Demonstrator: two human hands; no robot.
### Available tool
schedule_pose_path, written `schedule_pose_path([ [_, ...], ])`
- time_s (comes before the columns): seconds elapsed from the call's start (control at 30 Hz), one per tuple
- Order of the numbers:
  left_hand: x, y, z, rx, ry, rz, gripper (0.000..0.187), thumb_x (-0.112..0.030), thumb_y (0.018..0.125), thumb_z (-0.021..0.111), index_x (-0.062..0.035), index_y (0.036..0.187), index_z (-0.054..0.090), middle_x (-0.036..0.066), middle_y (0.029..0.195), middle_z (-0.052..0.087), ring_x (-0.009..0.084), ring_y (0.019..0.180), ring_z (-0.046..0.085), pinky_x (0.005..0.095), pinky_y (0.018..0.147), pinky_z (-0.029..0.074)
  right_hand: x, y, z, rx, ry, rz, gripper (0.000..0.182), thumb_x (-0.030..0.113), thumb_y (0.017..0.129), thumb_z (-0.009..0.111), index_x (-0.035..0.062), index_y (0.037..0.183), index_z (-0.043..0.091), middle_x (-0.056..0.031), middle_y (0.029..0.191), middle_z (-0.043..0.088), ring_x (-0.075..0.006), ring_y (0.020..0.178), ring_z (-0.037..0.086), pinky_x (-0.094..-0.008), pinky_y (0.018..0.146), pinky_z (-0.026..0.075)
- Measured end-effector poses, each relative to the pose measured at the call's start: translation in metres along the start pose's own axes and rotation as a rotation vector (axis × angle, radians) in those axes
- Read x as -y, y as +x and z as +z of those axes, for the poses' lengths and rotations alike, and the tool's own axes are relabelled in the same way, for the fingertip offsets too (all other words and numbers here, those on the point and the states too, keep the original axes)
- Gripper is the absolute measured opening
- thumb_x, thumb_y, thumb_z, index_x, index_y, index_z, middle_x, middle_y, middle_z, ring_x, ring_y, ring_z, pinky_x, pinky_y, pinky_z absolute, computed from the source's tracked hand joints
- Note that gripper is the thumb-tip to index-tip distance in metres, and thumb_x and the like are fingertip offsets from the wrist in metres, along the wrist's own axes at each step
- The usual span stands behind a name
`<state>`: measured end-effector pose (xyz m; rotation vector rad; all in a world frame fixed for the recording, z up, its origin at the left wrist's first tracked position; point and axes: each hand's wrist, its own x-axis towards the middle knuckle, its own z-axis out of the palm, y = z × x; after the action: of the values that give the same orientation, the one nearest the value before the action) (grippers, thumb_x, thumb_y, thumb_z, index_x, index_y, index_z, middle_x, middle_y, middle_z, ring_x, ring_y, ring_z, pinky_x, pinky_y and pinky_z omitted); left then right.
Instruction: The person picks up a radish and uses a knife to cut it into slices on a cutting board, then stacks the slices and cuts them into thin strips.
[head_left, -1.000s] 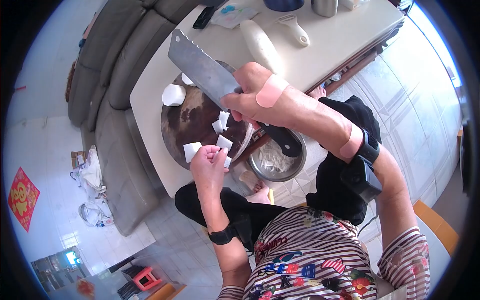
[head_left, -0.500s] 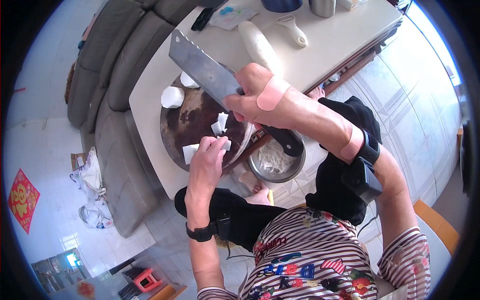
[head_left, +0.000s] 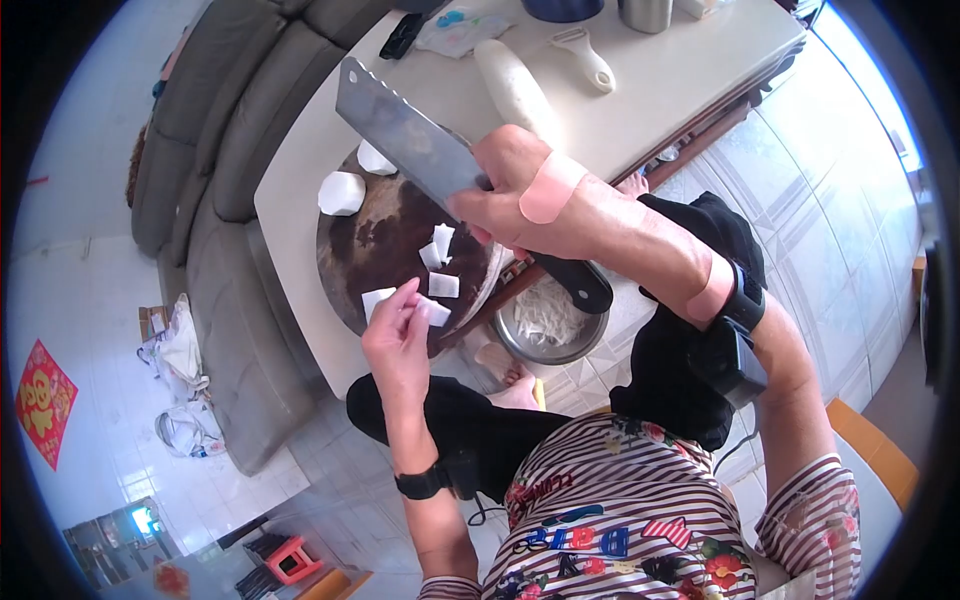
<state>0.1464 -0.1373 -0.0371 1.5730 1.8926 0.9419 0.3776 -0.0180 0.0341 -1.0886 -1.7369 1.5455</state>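
My right hand (head_left: 508,188) grips the cleaver (head_left: 415,140) by its black handle, the broad blade raised and slanting over the round wooden chopping board (head_left: 365,240). Over the board's near edge, my left hand (head_left: 395,338) has its thumb and fingers pinched on a white radish piece (head_left: 434,313). Another cut slab (head_left: 375,301) lies at its fingertips, partly hidden. Just beyond are a flat radish piece (head_left: 444,286) and small upright pieces (head_left: 437,246). Two thicker radish chunks (head_left: 342,193) (head_left: 375,160) sit at the board's far left.
A whole peeled white radish (head_left: 515,92) and a peeler (head_left: 586,60) lie on the table (head_left: 650,100). Below the table edge stands a metal bowl (head_left: 548,345) of white shreds. A grey sofa (head_left: 215,190) runs along the left.
My left hand has drawn back toward me and left, uncovering a flat radish piece on the board. The cleaver and my right hand have barely moved.
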Motion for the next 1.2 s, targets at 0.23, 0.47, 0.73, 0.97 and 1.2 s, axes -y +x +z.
schedule_pose_path([
  [0.23, 0.009, -0.022, 0.028, -0.388, -0.288, -0.145, 0.022, -0.001, 0.083, 0.072, 0.0024, 0.103, 0.066, 0.005, 0.085, 0.066, 0.0089, 0.073, 0.060, 0.0216, 0.063, 0.050, -0.001, -0.003, 0.003, -0.002, 0.043, -0.005, 0.030, 0.021, 0.078, 0.059, -0.0051, 0.063, 0.059, -0.0088, 0.052, 0.054, -0.0155, 0.043, 0.053, -0.0300, 0.043, 0.042],
  [0.47, 0.004, -0.013, 0.037, -0.478, -0.320, -0.190, 0.019, -0.001, 0.083, 0.071, 0.0034, 0.101, 0.066, 0.006, 0.083, 0.066, 0.0077, 0.072, 0.060, 0.0190, 0.054, 0.049, -0.001, 0.000, 0.001, 0.037, -0.046, 0.020, 0.030, 0.014, 0.082, 0.054, -0.0112, 0.067, 0.058, -0.0175, 0.054, 0.058, -0.0248, 0.051, 0.064, -0.0362, 0.052, 0.052],
  [0.73, 0.008, -0.009, 0.038, -0.404, -0.023, -0.113, 0.019, -0.001, 0.082, 0.071, 0.0019, 0.101, 0.067, 0.006, 0.083, 0.065, 0.0071, 0.064, 0.057, 0.0203, 0.052, 0.046, -0.003, 0.000, 0.002, 0.021, -0.056, -0.020, 0.032, 0.015, 0.082, 0.055, -0.0115, 0.064, 0.056, -0.0206, 0.054, 0.057, -0.0277, 0.054, 0.065, -0.0377, 0.054, 0.052],
  [0.97, -0.013, -0.003, 0.034, -0.392, 0.267, 0.069, 0.023, -0.004, 0.081, 0.072, 0.0028, 0.102, 0.066, 0.009, 0.090, 0.065, 0.0115, 0.064, 0.058, 0.0247, 0.060, 0.048, -0.012, 0.001, 0.001, -0.029, -0.097, -0.100, 0.033, 0.023, 0.080, 0.059, -0.0066, 0.066, 0.060, -0.0093, 0.053, 0.055, -0.0155, 0.045, 0.055, -0.0300, 0.046, 0.045],
  [1.2, -0.001, 0.051, 0.031, -0.168, 0.444, 0.299, 0.028, -0.004, 0.078, 0.070, 0.0015, 0.106, 0.067, 0.013, 0.085, 0.068, 0.0186, 0.074, 0.065, 0.0305, 0.067, 0.053, -0.022, 0.005, 0.005, -0.080, -0.112, -0.162, 0.032, 0.021, 0.080, 0.059, -0.0091, 0.069, 0.060, -0.0146, 0.055, 0.055, -0.0200, 0.053, 0.057, -0.0341, 0.053, 0.046],
])
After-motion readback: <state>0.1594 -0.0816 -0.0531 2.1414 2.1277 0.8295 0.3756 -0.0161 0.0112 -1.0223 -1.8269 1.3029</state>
